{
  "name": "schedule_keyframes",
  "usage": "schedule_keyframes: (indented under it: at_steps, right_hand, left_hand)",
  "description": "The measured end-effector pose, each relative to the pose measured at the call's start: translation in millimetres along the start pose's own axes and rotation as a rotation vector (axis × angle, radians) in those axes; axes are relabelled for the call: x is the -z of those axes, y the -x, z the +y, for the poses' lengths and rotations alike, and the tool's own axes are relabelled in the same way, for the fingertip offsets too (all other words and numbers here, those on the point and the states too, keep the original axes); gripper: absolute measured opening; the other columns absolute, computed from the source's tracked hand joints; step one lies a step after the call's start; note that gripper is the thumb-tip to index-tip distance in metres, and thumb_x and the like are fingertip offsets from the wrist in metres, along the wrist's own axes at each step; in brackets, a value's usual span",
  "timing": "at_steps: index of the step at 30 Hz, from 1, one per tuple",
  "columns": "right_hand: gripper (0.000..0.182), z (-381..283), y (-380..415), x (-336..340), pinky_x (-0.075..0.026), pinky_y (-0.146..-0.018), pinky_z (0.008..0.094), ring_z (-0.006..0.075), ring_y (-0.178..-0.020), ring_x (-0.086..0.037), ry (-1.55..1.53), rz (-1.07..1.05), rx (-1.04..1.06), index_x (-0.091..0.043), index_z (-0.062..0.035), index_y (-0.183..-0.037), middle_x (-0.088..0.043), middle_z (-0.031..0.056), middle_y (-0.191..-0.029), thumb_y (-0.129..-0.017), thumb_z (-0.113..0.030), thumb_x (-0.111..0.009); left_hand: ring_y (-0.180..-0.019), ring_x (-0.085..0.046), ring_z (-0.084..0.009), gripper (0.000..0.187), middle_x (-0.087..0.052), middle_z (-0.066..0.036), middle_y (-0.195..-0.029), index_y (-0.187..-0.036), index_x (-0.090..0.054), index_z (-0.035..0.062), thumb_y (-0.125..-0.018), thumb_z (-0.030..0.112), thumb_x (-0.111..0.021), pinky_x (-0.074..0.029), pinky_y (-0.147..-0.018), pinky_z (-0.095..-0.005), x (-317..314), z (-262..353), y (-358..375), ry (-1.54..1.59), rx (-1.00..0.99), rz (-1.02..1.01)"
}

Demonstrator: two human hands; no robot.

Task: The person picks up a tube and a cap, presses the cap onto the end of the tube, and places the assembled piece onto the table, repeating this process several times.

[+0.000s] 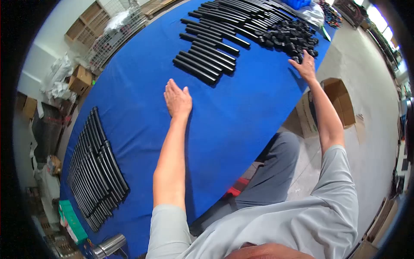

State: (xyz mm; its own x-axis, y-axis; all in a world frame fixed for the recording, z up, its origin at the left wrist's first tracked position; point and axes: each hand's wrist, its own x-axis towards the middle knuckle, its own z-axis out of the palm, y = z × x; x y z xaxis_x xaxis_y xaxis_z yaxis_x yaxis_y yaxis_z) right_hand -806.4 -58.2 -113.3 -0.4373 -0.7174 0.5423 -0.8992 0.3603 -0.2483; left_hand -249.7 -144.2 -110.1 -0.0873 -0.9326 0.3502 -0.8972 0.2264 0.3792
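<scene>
Grey concrete floor [375, 108], white wall [47, 39], cardboard boxes [79, 80] and bright windows [379, 21].

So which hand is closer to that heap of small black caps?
Right. The right hand touches the heap of small black caps; the left hand rests apart on the blue table.

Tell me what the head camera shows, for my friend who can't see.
A person reaches both arms over a blue table: the left hand lies flat near black tubes, the right hand touches a pile of black caps.
</scene>
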Motion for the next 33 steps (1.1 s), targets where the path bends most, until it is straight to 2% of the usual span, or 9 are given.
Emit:
schedule_keyframes:
  at_steps: [1, 6, 12, 15, 17, 20, 23, 27, 33]
  right_hand:
    - [0.111, 13.2, -5.1, -10.1, -0.038, -0.112, 0.0499, 0.0491, -0.133, -0.045, -0.005, -0.064, -0.056, -0.039, -0.0056, -0.152, -0.045, 0.0340, -0.142, -0.073, -0.076, -0.073]
    - [0.112, -9.1, -17.1, -20.4, -0.030, -0.119, 0.0507, 0.0510, -0.146, -0.030, -0.069, -0.088, -0.167, -0.031, -0.0158, -0.160, -0.027, 0.0381, -0.156, -0.075, -0.079, -0.069]
    - [0.093, -25.6, -22.0, -21.4, -0.035, -0.116, 0.0499, 0.0503, -0.142, -0.037, 0.033, -0.156, -0.206, -0.040, -0.0298, -0.156, -0.031, 0.0326, -0.157, -0.079, -0.073, -0.069]
    - [0.085, -19.9, -16.5, -19.3, -0.039, -0.113, 0.0490, 0.0488, -0.139, -0.042, -0.002, -0.122, -0.115, -0.046, -0.0285, -0.152, -0.035, 0.0312, -0.155, -0.081, -0.068, -0.070]
    - [0.074, -14.6, -12.8, -21.6, -0.045, -0.107, 0.0492, 0.0458, -0.133, -0.048, -0.066, -0.083, -0.010, -0.054, -0.0230, -0.144, -0.042, 0.0283, -0.148, -0.082, -0.060, -0.073]
    - [0.075, -24.2, -6.9, -14.2, -0.047, -0.104, 0.0477, 0.0441, -0.126, -0.052, -0.112, -0.096, -0.020, -0.055, -0.0208, -0.142, -0.047, 0.0253, -0.138, -0.080, -0.056, -0.076]
    - [0.080, -37.3, -0.1, -8.2, -0.047, -0.104, 0.0478, 0.0455, -0.124, -0.053, -0.158, -0.095, 0.011, -0.053, -0.0196, -0.144, -0.047, 0.0266, -0.137, -0.079, -0.059, -0.077]
    - [0.088, -43.9, -0.6, -7.0, -0.046, -0.105, 0.0485, 0.0460, -0.126, -0.052, -0.244, -0.008, -0.031, -0.050, -0.0218, -0.148, -0.045, 0.0286, -0.141, -0.075, -0.063, -0.079]
    - [0.071, -54.6, -6.3, -18.4, -0.045, -0.107, 0.0473, 0.0430, -0.127, -0.052, -0.198, -0.107, 0.089, -0.062, -0.0222, -0.137, -0.049, 0.0256, -0.140, -0.078, -0.060, -0.079]
  left_hand:
    - [-0.145, -0.037, -0.0403, 0.072, -0.041, -0.027, -0.153, -0.151, -0.030, -0.0069, -0.098, 0.031, -0.059, -0.025, -0.122, -0.0512, -3.8, -0.8, -0.3, -0.029, 0.005, -0.008]
    - [-0.148, -0.032, -0.0384, 0.069, -0.038, -0.026, -0.156, -0.153, -0.028, -0.0053, -0.101, 0.032, -0.052, -0.023, -0.123, -0.0505, 6.5, 9.0, 1.7, -0.058, 0.051, -0.091]
    - [-0.149, -0.031, -0.0381, 0.067, -0.038, -0.025, -0.157, -0.154, -0.029, -0.0040, -0.102, 0.032, -0.051, -0.022, -0.124, -0.0504, 8.0, 10.3, 0.7, -0.076, 0.049, -0.106]
    - [-0.149, -0.031, -0.0381, 0.067, -0.038, -0.025, -0.156, -0.154, -0.029, -0.0040, -0.102, 0.033, -0.051, -0.021, -0.124, -0.0502, 7.2, 11.1, -0.3, -0.087, 0.047, -0.101]
    - [-0.148, -0.033, -0.0386, 0.067, -0.041, -0.025, -0.155, -0.153, -0.031, -0.0043, -0.101, 0.033, -0.052, -0.023, -0.122, -0.0501, 3.4, 7.9, 1.5, -0.101, 0.024, -0.074]
    - [-0.144, -0.039, -0.0391, 0.066, -0.045, -0.025, -0.151, -0.151, -0.035, -0.0043, -0.101, 0.035, -0.053, -0.028, -0.120, -0.0498, 0.5, 5.9, 1.1, -0.110, -0.004, -0.012]
    - [-0.149, -0.031, -0.0370, 0.064, -0.039, -0.024, -0.157, -0.152, -0.032, -0.0036, -0.103, 0.033, -0.050, -0.022, -0.124, -0.0496, 9.1, 11.7, 0.6, -0.085, 0.041, -0.104]
    - [-0.149, -0.032, -0.0370, 0.063, -0.040, -0.024, -0.156, -0.152, -0.033, -0.0027, -0.103, 0.034, -0.049, -0.023, -0.123, -0.0495, 5.5, 9.4, 0.6, -0.105, 0.029, -0.092]
    - [-0.149, -0.033, -0.0372, 0.063, -0.040, -0.024, -0.156, -0.151, -0.035, -0.0028, -0.102, 0.034, -0.049, -0.023, -0.123, -0.0496, 7.0, 9.8, 0.5, -0.108, 0.033, -0.098]
